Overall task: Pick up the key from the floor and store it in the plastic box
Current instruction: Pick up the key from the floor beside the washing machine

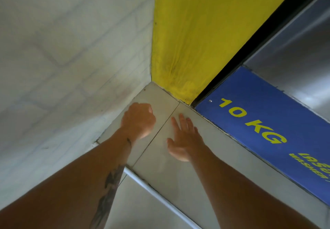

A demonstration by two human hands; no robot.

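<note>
Key perhaps hidden in fisted left hand (138,119).

Left hand (138,119) fisted — right hand (184,137) flat, spread

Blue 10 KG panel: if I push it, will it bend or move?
The blue panel probably stays put: a screw pins its corner. It likely feels stiff, since it lies flat without ripples. Its smooth face may be slippery.

The floor (160,101) corner in the middle is tight. A white wall (62,59) blocks the left, a yellow wall (192,32) the top, a blue panel (267,121) the right. Bare floor opens toward the bottom.
</note>
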